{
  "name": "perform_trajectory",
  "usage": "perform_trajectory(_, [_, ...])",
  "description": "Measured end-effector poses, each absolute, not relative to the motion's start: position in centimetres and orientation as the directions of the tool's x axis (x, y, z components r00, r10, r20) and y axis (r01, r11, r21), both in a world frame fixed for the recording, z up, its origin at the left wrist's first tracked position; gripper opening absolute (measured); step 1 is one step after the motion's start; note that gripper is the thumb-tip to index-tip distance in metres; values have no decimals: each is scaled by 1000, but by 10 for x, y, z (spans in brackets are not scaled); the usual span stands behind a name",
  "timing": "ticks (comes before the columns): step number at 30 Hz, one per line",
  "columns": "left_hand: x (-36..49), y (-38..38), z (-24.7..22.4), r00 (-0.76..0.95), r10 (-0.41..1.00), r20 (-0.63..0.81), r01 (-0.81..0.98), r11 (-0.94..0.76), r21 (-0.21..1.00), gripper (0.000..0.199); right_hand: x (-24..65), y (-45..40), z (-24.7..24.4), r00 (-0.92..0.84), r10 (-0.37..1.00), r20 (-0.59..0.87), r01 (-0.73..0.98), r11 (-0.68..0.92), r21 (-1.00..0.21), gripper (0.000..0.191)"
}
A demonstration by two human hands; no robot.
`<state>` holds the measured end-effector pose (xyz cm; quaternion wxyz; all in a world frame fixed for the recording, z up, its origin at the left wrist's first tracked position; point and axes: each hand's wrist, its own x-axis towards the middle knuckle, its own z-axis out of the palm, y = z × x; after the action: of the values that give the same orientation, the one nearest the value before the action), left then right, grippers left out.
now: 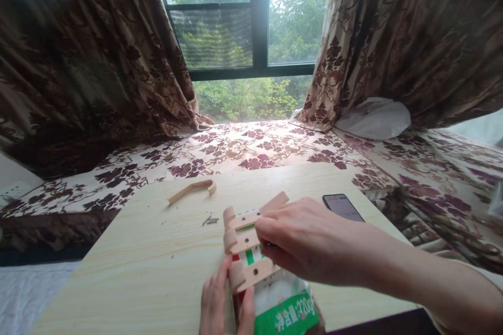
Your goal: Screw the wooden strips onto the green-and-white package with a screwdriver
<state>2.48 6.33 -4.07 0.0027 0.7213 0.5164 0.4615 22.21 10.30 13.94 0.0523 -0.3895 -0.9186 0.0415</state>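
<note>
- Pale wooden bent strips (253, 241) lie across the green-and-white packet (271, 296), on the near side of the table (137, 261); the soft packet could sag and tilt them
- Left hand (220, 293), thumb and fingers apart, braces the nearest strip; a skewed push might slip it
- Right hand (288, 233) is curled tight; what it clamps I cannot tell
- Packet reads "净含量:220g"; the far-right phone's (341, 207) digits blur; no brand readable
</note>
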Motion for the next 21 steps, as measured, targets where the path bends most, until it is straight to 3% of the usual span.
perform_trajectory(6, [20,69,-44,70,728,681,720,-510,471,56,218,107,131,-526,844,104,845,533,-44,17])
perform_trajectory(10, [22,69,-43,64,725,686,719,-510,472,56,224,108,146,-636,771,32,764,635,-117,9])
perform_trajectory(14, [25,66,-39,36,753,657,714,-479,510,53,221,103,149,-683,730,32,722,681,-122,15])
perform_trajectory(21, [28,66,-33,45,752,658,714,-485,505,52,219,94,128,-500,859,109,856,510,-90,20])
